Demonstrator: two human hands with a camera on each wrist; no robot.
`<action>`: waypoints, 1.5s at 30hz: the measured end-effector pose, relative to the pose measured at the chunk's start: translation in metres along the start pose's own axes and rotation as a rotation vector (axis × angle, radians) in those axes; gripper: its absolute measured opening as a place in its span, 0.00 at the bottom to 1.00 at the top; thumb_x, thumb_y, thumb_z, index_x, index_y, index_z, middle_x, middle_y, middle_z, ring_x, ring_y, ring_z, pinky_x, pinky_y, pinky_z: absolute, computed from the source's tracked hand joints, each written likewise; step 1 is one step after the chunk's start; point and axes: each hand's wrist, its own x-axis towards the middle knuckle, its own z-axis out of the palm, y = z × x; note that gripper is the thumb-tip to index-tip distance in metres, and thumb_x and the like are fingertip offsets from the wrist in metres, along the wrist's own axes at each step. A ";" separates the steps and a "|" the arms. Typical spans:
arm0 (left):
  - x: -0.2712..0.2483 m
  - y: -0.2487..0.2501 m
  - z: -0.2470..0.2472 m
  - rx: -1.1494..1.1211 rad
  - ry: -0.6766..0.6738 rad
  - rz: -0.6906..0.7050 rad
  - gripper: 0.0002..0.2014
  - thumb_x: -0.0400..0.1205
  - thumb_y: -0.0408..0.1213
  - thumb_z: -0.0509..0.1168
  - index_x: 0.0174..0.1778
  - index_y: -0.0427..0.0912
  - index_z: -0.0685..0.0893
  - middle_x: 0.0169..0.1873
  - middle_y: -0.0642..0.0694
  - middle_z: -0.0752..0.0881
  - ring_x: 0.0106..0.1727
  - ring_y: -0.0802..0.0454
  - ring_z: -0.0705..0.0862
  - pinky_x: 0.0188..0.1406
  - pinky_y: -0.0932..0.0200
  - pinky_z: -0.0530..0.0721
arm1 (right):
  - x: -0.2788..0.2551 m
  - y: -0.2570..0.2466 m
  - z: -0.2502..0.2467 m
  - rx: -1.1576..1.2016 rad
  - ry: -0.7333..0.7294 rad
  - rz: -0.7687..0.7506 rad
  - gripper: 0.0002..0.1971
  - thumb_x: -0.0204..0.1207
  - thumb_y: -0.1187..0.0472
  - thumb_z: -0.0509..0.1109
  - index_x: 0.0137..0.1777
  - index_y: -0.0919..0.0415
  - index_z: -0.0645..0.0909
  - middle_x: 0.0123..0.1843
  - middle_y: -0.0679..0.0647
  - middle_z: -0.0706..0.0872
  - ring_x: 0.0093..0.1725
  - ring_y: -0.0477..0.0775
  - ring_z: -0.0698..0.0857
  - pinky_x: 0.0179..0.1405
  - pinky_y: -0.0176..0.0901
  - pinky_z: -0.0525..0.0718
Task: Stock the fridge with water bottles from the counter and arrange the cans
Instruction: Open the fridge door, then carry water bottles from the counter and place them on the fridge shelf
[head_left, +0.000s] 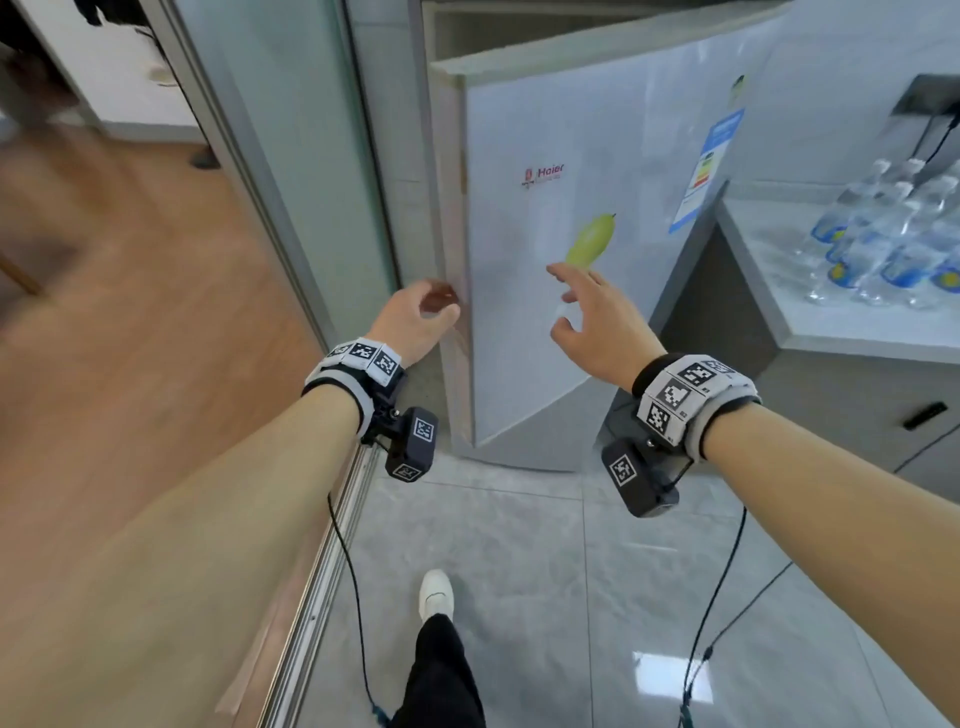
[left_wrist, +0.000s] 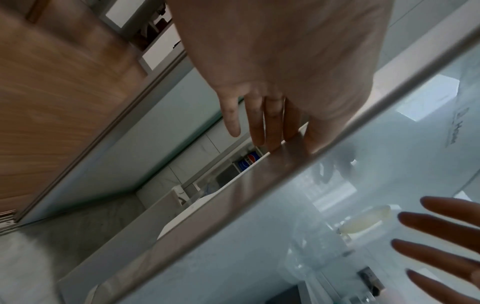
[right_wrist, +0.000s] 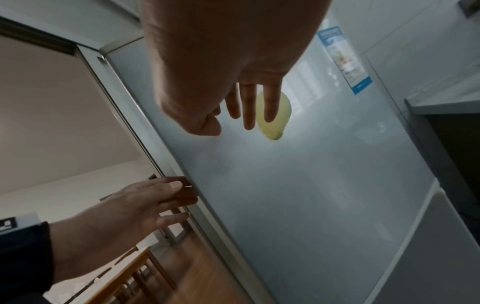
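The white fridge door (head_left: 571, 234) stands slightly ajar. My left hand (head_left: 415, 317) is at its left edge at mid height, the fingers (left_wrist: 270, 123) straight with their tips reaching behind the edge. My right hand (head_left: 592, 317) hovers open in front of the door panel, fingers spread, holding nothing. Through the gap a blue Pepsi can (left_wrist: 248, 161) shows inside the fridge. Several clear water bottles (head_left: 893, 234) with blue labels stand on the white counter (head_left: 779, 270) at the right.
A frosted glass partition (head_left: 291, 156) with a metal floor track runs close along the fridge's left side, with wooden floor beyond it. A grey drawer front (head_left: 857, 405) sits under the counter. My white shoe (head_left: 436, 592) is on the grey tiles.
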 end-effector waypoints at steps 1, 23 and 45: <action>-0.012 0.004 0.005 -0.026 -0.037 0.008 0.13 0.83 0.33 0.66 0.64 0.39 0.83 0.53 0.49 0.87 0.56 0.52 0.85 0.62 0.62 0.79 | -0.013 0.000 -0.002 0.038 -0.004 0.010 0.29 0.78 0.63 0.64 0.80 0.52 0.66 0.72 0.53 0.78 0.64 0.54 0.83 0.66 0.60 0.81; -0.099 0.144 0.137 0.376 -0.818 0.371 0.20 0.85 0.37 0.60 0.75 0.50 0.77 0.64 0.53 0.86 0.63 0.55 0.81 0.68 0.59 0.77 | -0.196 0.053 -0.100 0.110 0.512 0.484 0.27 0.77 0.44 0.74 0.72 0.52 0.73 0.57 0.44 0.86 0.51 0.48 0.88 0.58 0.54 0.88; -0.111 0.173 0.250 0.159 -1.063 0.625 0.16 0.86 0.35 0.63 0.70 0.44 0.82 0.62 0.51 0.87 0.60 0.57 0.84 0.59 0.71 0.80 | -0.261 0.118 -0.138 -0.101 0.510 0.659 0.21 0.83 0.62 0.63 0.76 0.58 0.73 0.71 0.53 0.82 0.68 0.50 0.81 0.71 0.51 0.79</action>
